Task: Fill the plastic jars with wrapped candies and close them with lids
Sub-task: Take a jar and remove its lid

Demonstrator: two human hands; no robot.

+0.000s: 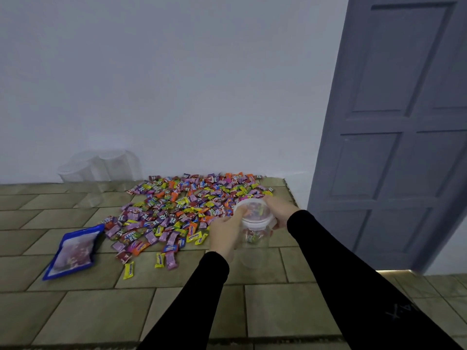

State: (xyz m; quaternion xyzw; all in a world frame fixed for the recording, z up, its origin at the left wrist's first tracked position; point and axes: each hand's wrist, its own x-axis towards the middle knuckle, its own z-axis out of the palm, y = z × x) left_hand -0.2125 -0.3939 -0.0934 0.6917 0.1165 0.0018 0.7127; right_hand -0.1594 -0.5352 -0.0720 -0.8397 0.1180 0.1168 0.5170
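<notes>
A clear plastic jar (255, 242) stands on the tiled floor at the right of a wide pile of wrapped candies (182, 205). A few candies show through its wall. A clear lid (254, 213) sits on the jar's mouth. My left hand (225, 232) grips the lid's near left rim, with the fingers curled over it. My right hand (275, 209) curls round the lid's far right rim. Both arms wear black sleeves.
Several empty clear jars (98, 168) stand by the white wall at the back left. A blue candy bag (73, 251) lies flat to the left of the pile. A grey door (404, 122) stands at the right.
</notes>
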